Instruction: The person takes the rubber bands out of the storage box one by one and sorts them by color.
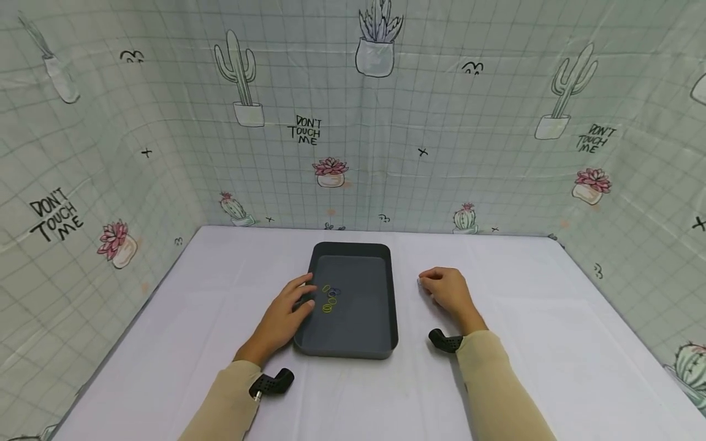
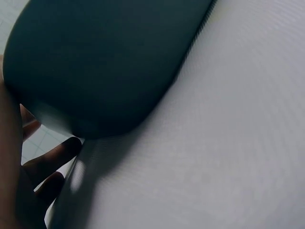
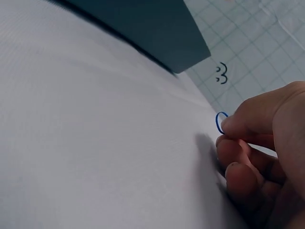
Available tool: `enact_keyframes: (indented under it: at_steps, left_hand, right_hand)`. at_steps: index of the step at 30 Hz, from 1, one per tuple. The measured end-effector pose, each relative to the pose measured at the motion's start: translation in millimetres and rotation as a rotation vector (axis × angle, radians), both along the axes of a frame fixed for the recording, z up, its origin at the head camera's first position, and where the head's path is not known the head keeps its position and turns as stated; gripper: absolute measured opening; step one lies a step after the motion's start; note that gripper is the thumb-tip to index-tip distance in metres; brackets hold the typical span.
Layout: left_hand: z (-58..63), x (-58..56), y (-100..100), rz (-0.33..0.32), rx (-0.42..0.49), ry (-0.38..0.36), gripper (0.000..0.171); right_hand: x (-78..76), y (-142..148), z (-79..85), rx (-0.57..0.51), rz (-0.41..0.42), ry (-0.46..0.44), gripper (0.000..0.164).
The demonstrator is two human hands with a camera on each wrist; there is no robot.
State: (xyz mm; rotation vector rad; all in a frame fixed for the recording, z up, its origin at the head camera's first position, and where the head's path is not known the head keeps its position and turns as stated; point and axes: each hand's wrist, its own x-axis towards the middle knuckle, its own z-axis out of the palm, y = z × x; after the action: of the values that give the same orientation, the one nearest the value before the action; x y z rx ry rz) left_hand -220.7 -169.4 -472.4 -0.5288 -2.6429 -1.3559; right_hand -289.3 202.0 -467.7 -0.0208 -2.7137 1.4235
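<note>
A dark grey tray [image 1: 353, 331] lies on the white table, with several thin yellow bands [image 1: 327, 309] and blue bands [image 1: 333, 293] in its left half. My left hand [image 1: 282, 317] rests at the tray's left rim, fingers spread and thumb tip over the edge. In the left wrist view, its fingers [image 2: 55, 160] show beside the tray wall. To the right of the tray, low over the table, my right hand [image 1: 449, 293] pinches a small blue rubber band [image 3: 217, 122] between thumb and forefinger; the band's loop sticks out past the fingertips.
A white cloth [image 1: 220, 275] covers the table. Behind and at both sides hangs a gridded curtain [image 1: 419, 110] printed with cacti and lettering. Each wrist wears a black camera mount, one on the left [image 1: 271, 383] and one on the right [image 1: 444, 341].
</note>
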Motion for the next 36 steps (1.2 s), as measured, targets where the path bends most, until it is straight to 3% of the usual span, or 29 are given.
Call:
enact_keyframes:
  at_steps: [7,16,28,36]
  left_hand:
    - [-0.6,-0.9,0,0.002,0.000,-0.003,0.038]
    - [-0.5,-0.8,-1,0.005,-0.004,0.004,0.038]
    - [1.2,-0.4,0,0.006,0.015,0.016,0.037]
    - [-4.2,-3.7,0,0.008,-0.012,0.016,0.038]
  right_hand:
    - [-1.0,-8,-1.8,0.114,0.000,0.077,0.015]
    - [0.4,-20,-0.6,0.213,-0.032,0.082,0.014]
    - [-4.1,-19,2.9,0.248,-0.058,0.080,0.017]
    - [-2.9,-19,2.3,0.277,-0.071,0.053,0.017]
